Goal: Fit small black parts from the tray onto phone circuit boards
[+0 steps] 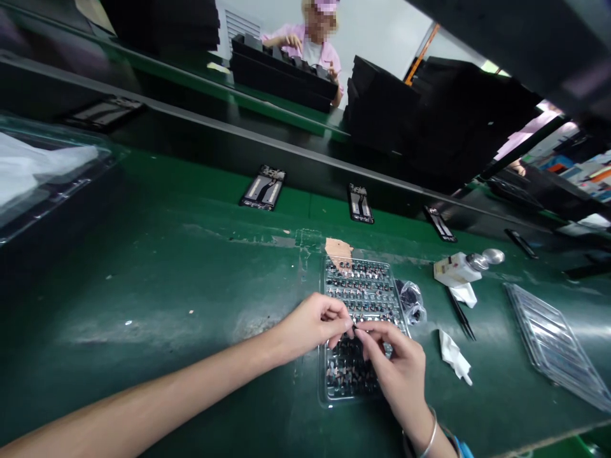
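My left hand [312,327] and my right hand [398,369] meet above a clear plastic tray [323,375]. Rows of small dark and metal parts fill its pockets. Between the fingertips of both hands is a tiny dark part [354,329], too small to identify. My hands hide the middle of the tray. A pair of fine tweezers [461,315] lies on the green mat to the right of my right hand, apart from it, and a crumpled white wipe [453,356] lies just below them.
A dispensing bottle [458,270] and a small plastic bag [410,302] stand beyond the tray, with stacked clear trays [554,343] at right. Several black-framed phone parts [262,187] lie along the bench's raised back edge. Beyond it, a co-worker [305,44] handles black trays.
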The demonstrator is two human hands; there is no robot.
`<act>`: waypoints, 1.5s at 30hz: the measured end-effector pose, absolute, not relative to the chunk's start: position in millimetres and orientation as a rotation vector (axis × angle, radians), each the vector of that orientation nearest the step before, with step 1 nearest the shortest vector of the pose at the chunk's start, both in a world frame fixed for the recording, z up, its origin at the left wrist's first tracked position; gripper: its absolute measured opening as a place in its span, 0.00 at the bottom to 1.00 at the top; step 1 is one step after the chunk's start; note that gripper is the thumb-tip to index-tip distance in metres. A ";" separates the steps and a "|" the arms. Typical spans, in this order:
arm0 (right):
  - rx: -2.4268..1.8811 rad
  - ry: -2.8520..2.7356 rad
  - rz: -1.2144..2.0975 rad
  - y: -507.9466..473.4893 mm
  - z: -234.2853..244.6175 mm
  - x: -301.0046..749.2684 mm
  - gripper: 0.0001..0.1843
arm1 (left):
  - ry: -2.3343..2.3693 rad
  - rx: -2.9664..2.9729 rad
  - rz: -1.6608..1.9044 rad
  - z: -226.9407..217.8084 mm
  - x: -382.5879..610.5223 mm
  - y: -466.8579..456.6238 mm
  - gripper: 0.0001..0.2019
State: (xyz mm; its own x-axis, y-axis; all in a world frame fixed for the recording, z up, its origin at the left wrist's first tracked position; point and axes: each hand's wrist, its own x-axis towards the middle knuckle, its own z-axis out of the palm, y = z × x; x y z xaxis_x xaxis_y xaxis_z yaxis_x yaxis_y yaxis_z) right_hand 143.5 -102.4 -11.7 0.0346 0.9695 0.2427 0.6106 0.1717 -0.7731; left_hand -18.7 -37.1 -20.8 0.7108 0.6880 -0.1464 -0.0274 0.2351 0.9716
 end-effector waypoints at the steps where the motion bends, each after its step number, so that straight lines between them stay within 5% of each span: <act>1: -1.538 -1.593 0.677 -101.8 -11.7 143.7 0.03 | 0.642 1.254 0.542 -19.6 -18.6 -37.5 0.08; 24: -1.394 -1.188 1.314 -95.6 -10.1 148.4 0.10 | 0.683 1.369 0.531 -12.9 -20.0 -40.0 0.08; 40: -1.441 -1.208 1.179 -96.4 -12.7 150.4 0.08 | 0.623 1.305 0.551 -13.7 -19.5 -41.6 0.09; 45: -1.537 -1.546 1.079 -76.9 13.6 138.7 0.10 | 0.784 1.237 0.889 -16.8 -30.3 -20.0 0.07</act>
State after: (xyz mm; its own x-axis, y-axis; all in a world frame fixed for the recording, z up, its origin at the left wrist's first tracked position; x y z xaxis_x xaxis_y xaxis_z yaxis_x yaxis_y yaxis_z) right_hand 138.7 -76.9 13.6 -0.0567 0.9952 -0.0792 0.4177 -0.0485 -0.9073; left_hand -30.3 -20.0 -16.8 0.4535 0.8909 -0.0250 -0.1362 0.0970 0.9859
